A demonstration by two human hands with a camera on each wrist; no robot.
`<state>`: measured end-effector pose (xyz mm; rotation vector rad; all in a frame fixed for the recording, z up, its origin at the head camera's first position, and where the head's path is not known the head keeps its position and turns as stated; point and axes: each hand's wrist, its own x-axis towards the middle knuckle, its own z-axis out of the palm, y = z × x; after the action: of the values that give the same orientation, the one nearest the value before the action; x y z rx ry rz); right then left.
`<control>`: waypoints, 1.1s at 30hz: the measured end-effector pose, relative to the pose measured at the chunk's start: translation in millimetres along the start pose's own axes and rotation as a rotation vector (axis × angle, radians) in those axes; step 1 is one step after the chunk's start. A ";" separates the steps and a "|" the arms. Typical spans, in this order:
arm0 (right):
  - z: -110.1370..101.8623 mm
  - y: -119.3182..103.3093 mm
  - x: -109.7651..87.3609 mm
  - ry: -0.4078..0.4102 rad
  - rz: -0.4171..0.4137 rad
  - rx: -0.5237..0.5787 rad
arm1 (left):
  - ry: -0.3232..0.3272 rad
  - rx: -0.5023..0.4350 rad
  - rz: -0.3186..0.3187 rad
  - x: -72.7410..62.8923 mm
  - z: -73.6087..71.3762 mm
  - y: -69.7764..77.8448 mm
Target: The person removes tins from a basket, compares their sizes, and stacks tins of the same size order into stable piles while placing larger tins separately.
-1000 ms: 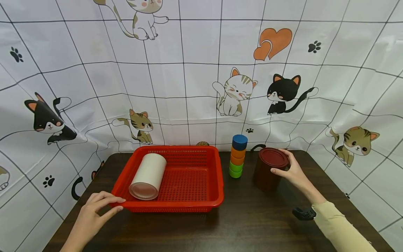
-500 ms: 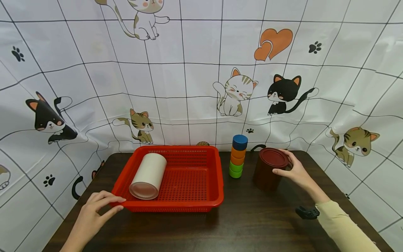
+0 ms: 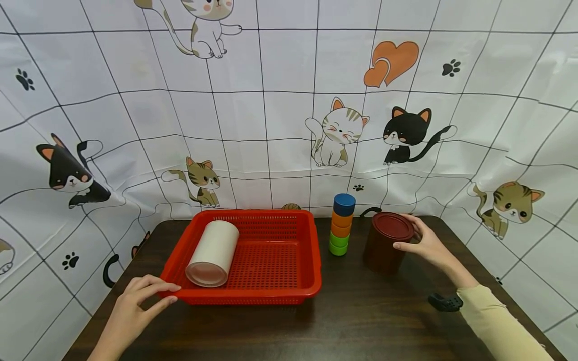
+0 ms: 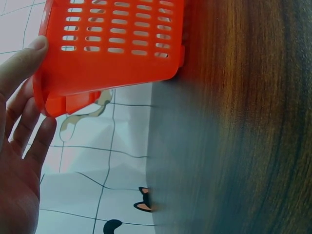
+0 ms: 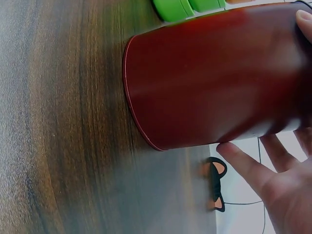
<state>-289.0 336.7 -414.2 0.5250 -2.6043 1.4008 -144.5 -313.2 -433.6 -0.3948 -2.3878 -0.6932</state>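
At the near left corner of a red plastic basket, my left hand pinches the rim. In the left wrist view the thumb lies on the outer wall and the fingertips reach the corner of the basket. A white cylindrical canister lies on its side within the basket, on the left. On the right, my right hand grips a dark red lidded canister by its upper side. That canister stands upright, thumb and fingers on opposite sides of it; its base appears to meet the table.
Between basket and dark canister stands a narrow stack of blue, orange and green rings or cups. A dark wooden table carries everything. Behind it hangs a white cat-print sheet, close to the table's back edge. A black band is at my right wrist.
My right forearm and wrist have shifted slightly to the right, and the thumb has slid a little along the dark canister. The left hand, basket and canisters keep their places.
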 end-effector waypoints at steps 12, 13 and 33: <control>-12.7 -14.1 4.1 -0.043 0.007 -0.074 | -0.008 0.000 -0.010 -1.8 0.8 -0.9; -14.3 -17.9 6.0 -0.040 -0.011 -0.082 | -0.006 0.001 -0.008 -1.7 0.7 -1.1; -25.1 -121.6 73.7 -0.024 -0.234 -0.110 | -0.004 0.007 -0.006 -0.5 -0.8 0.4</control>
<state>-314.1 278.4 -284.6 0.8037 -2.5214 1.1787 -143.6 -313.4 -433.2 -0.3870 -2.3958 -0.6869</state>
